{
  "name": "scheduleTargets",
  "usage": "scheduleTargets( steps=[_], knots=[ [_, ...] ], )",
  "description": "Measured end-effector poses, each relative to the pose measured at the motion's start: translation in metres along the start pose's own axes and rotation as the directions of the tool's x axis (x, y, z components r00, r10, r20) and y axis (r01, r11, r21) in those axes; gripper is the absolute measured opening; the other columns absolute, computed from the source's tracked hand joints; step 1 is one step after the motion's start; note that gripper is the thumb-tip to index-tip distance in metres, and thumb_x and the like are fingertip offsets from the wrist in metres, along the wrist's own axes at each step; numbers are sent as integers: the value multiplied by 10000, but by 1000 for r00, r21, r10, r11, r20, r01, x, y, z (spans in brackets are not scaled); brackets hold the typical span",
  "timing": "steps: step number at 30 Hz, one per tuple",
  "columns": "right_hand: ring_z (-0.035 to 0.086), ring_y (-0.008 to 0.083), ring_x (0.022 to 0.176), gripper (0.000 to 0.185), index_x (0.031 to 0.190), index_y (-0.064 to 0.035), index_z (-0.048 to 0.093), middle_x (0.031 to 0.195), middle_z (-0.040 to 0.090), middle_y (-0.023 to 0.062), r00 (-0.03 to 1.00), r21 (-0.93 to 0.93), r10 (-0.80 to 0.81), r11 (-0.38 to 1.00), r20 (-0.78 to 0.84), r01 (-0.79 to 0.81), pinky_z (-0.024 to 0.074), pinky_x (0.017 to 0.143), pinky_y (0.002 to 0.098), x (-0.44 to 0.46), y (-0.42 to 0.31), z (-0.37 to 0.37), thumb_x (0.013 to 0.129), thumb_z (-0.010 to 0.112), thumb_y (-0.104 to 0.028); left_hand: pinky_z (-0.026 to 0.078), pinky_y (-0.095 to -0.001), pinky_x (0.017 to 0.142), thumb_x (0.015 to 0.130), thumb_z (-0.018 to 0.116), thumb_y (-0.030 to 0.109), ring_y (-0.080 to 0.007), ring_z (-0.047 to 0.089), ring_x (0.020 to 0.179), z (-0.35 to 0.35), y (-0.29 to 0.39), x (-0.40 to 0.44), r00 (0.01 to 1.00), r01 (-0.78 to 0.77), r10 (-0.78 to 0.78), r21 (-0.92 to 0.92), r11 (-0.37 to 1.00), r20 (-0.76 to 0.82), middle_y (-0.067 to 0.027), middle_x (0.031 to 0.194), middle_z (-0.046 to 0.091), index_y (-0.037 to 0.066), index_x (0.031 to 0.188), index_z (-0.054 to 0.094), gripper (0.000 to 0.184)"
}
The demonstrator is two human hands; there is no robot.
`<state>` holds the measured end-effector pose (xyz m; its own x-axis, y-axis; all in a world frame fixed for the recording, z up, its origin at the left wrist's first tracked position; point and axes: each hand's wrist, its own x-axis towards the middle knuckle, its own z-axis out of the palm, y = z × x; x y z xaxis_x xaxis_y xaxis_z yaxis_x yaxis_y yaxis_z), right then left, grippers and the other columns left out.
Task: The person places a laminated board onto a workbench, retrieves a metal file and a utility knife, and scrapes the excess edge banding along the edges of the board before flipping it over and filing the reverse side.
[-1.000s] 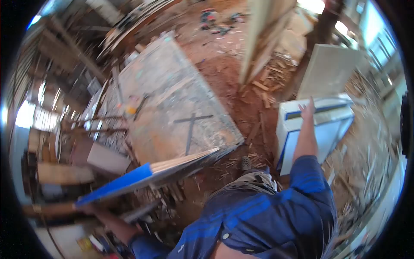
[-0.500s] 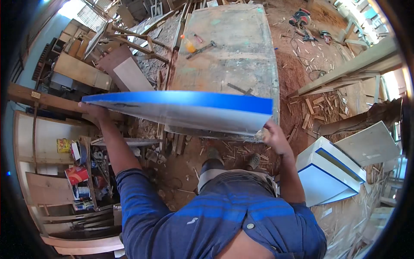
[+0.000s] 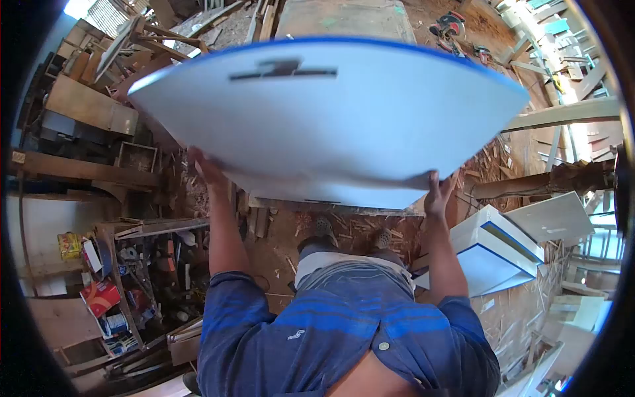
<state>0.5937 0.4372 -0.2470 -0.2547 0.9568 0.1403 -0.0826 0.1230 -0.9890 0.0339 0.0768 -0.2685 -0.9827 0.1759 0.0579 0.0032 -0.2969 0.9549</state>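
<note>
The white panel (image 3: 331, 122) with a blue edge spans the space in front of the person's chest, tilted over the near end of the counter (image 3: 344, 18); whether it touches the counter is hidden. Two hands hold it at opposite side edges. The left hand (image 3: 208, 171) curls partway round its edge, the fingers mostly hidden; the right hand (image 3: 439, 192) is part-closed, thumb against the face. To the panel's right, on the near side, stand white box units (image 3: 479, 255) with blue trim.

The panel looks stiff and broad — probably awkward more than heavy, with a smooth face that could slip. Both side edges seem the sound place to grip, clear of the dark marks (image 3: 284, 70) near the far edge.
</note>
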Motion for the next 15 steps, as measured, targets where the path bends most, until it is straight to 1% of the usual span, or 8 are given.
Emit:
scheduleTargets(
  steps=[2, 5, 6, 7, 9, 10, 12, 15],
  knots=[
    [581, 129, 832, 627, 1089, 20, 732, 917, 677, 10, 998, -152, -57, 987, -32, 52, 469, 767, 319, 25, -35, 20, 1050, 715, -605, 359, -433, 1250, 975, 550, 880, -268, 433, 1519, 57, 20, -5, 991, 20, -2, 130, 991, -135, -119, 1687, 436, 34, 1714, 341, 1143],
    [579, 123, 805, 637, 1061, 29, 754, 882, 681, 10, 994, -331, 0, 943, -112, -37, 469, 730, 319, 46, -60, 20, 1047, 721, -607, 494, -392, 1003, 1010, 601, 808, -194, 624, 1179, 98, 55, -32, 995, 31, -17, 134, 991, -103, -69, 1258, 677, 51, 1295, 695, 814],
    [585, 125, 796, 612, 1058, 42, 771, 850, 687, 15, 979, -474, 177, 857, -103, -204, 482, 714, 334, 51, -56, -1, 1058, 723, -569, 475, -385, 909, 1018, 606, 795, -172, 590, 1048, 93, 48, -34, 996, 54, -39, 199, 979, -76, -35, 1110, 632, 73, 1127, 639, 731],
    [604, 135, 829, 609, 1081, 47, 766, 893, 705, 31, 976, -442, 194, 870, -102, -220, 494, 740, 344, 50, -54, 2, 1059, 725, -560, 456, -379, 815, 1025, 611, 782, -151, 556, 918, 88, 37, -38, 997, 72, -62, 263, 962, -49, -1, 962, 588, 96, 960, 584, 690],
    [641, 156, 894, 605, 1127, 57, 757, 979, 743, 64, 969, -375, 228, 893, -97, -248, 518, 791, 364, 48, -46, 11, 1059, 728, -543, 375, -370, 674, 1040, 624, 749, -117, 438, 741, 81, 18, -53, 991, 131, -123, 424, 896, -46, 48, 760, 446, 137, 771, 403, 704],
    [681, 235, 1027, 642, 1198, 69, 728, 1124, 761, 146, 992, -420, 17, 905, -128, -70, 532, 915, 384, 46, -27, 21, 1046, 731, -555, 313, -368, 626, 1049, 632, 728, -104, 354, 694, 84, 10, -62, 985, 169, -155, 515, 840, -71, 62, 706, 349, 155, 749, 277, 738],
    [690, 303, 1130, 681, 1263, 68, 702, 1210, 748, 207, 987, -509, 65, 851, -146, -131, 523, 1000, 416, 38, 6, 19, 1028, 743, -570, 355, -368, 652, 1038, 673, 697, -123, 381, 725, 67, -28, -71, 963, 259, -252, 606, 752, -99, 24, 728, 395, 111, 743, 358, 728],
    [652, 367, 1301, 739, 1419, 72, 620, 1405, 687, 240, 965, -619, 227, 742, -133, -259, 493, 1105, 449, 22, 52, 11, 1042, 725, -554, 460, -392, 728, 1014, 726, 661, -173, 516, 771, 34, -88, -75, 942, 269, -330, 716, 644, -58, -31, 787, 530, 47, 814, 524, 677]
  ],
)
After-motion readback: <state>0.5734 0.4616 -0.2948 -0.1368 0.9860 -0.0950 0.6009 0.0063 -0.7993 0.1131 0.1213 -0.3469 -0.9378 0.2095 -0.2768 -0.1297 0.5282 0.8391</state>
